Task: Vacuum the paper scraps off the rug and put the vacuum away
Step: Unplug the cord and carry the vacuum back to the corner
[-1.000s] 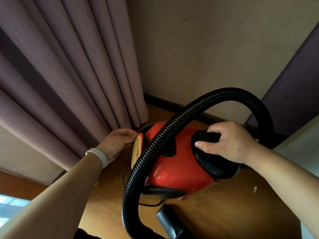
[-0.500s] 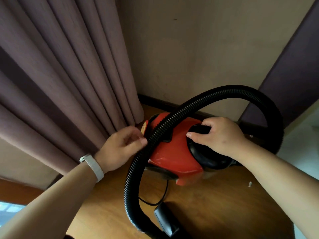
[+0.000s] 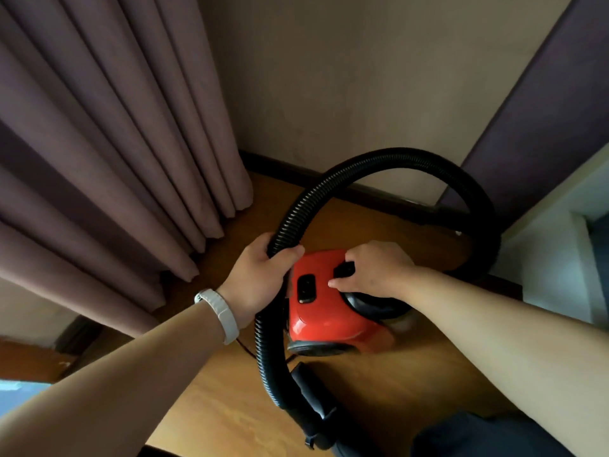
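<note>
A small red canister vacuum (image 3: 324,301) sits on the wooden floor in a corner by the wall. Its black ribbed hose (image 3: 389,159) loops up, over to the right and back down past the body's left side. My left hand (image 3: 260,278) is closed around the hose just left of the body. My right hand (image 3: 372,272) grips the black carry handle (image 3: 344,268) on top of the vacuum. The black nozzle end (image 3: 313,400) lies on the floor in front of the body. No rug or paper scraps are in view.
Purple curtains (image 3: 115,159) hang at the left, down to the floor. A beige wall (image 3: 346,94) with a dark skirting board closes the back. A white cabinet side (image 3: 553,275) stands at the right. A thin cord (image 3: 245,347) runs under the hose.
The vacuum has come down onto the floor near the corner and turned. My left hand moved from the body's left end onto the hose and closed round it.
</note>
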The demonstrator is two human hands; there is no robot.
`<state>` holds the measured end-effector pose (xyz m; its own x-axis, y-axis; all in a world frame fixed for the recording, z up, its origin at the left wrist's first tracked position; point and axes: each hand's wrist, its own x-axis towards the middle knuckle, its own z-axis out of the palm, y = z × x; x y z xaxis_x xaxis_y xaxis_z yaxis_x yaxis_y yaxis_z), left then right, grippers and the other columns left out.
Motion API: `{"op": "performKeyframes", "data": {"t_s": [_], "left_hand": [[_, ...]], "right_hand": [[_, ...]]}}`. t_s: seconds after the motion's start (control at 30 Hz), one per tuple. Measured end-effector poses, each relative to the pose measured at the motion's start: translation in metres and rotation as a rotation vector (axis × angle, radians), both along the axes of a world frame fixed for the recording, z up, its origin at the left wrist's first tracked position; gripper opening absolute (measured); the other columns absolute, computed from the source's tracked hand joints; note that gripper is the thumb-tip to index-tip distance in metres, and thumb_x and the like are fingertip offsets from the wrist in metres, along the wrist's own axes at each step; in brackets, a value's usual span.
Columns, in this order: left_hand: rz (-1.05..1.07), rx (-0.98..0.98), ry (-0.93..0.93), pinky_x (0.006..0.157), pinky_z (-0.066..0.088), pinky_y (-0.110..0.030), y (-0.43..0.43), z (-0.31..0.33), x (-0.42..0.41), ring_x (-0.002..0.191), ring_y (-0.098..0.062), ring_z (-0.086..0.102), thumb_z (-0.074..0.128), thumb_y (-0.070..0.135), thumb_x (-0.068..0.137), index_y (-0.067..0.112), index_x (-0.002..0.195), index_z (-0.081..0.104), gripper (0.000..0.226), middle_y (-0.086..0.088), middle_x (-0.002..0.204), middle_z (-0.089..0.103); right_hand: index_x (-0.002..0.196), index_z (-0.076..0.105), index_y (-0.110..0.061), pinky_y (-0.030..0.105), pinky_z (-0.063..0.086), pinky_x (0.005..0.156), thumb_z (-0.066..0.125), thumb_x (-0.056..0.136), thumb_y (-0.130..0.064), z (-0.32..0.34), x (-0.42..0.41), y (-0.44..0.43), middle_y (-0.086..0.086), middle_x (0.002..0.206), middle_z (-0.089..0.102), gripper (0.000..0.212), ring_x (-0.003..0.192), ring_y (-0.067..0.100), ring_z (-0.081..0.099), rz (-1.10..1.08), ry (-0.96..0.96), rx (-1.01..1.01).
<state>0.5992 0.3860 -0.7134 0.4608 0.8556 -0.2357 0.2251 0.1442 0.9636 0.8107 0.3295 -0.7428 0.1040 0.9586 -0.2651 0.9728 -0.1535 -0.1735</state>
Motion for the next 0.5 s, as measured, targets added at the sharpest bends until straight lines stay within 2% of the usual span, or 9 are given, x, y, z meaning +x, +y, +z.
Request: {"op": "performKeyframes", "data": {"t_s": [0.27, 0.37, 0.43, 0.5], "left_hand": [[0.048, -0.184, -0.073, 0.048, 0.045, -0.031, -0.004, -0.017, 0.02, 0.045, -0.023, 0.05, 0.063, 0.022, 0.094, 0.01, 0.097, 0.054, 0.015, -0.012, 0.063, 0.054], [0.05, -0.206, -0.087, 0.055, 0.046, -0.037, -0.008, -0.025, 0.031, 0.051, -0.025, 0.05, 0.063, 0.028, 0.093, 0.012, 0.092, 0.054, 0.019, -0.014, 0.069, 0.052], [0.077, -0.23, -0.12, 0.057, 0.046, -0.04, -0.01, -0.027, 0.04, 0.053, -0.026, 0.049, 0.065, 0.032, 0.091, 0.015, 0.088, 0.053, 0.02, -0.013, 0.069, 0.051], [0.121, -0.257, -0.164, 0.053, 0.045, -0.036, -0.012, -0.024, 0.052, 0.051, -0.024, 0.049, 0.064, 0.029, 0.092, 0.014, 0.089, 0.052, 0.019, -0.009, 0.064, 0.051]], "right_hand": [[0.069, 0.048, -0.027, 0.03, 0.034, 0.053, 0.052, 0.079, -0.074, -0.016, -0.004, 0.005, -0.009, 0.07, 0.056, 0.048, 0.065, 0.013, 0.054, 0.058, -0.014, -0.037], [0.067, 0.042, -0.029, 0.03, 0.032, 0.052, 0.051, 0.08, -0.074, -0.017, -0.003, 0.005, -0.011, 0.068, 0.053, 0.048, 0.062, 0.01, 0.05, 0.06, -0.021, -0.052], [0.072, 0.047, -0.03, 0.031, 0.038, 0.053, 0.052, 0.081, -0.073, -0.016, 0.001, 0.002, -0.01, 0.07, 0.056, 0.044, 0.063, 0.008, 0.051, 0.047, 0.037, -0.078], [0.084, 0.055, -0.031, 0.035, 0.051, 0.064, 0.055, 0.084, -0.065, -0.012, 0.007, -0.004, -0.011, 0.079, 0.06, 0.035, 0.072, 0.008, 0.058, -0.022, 0.182, -0.069]]}}
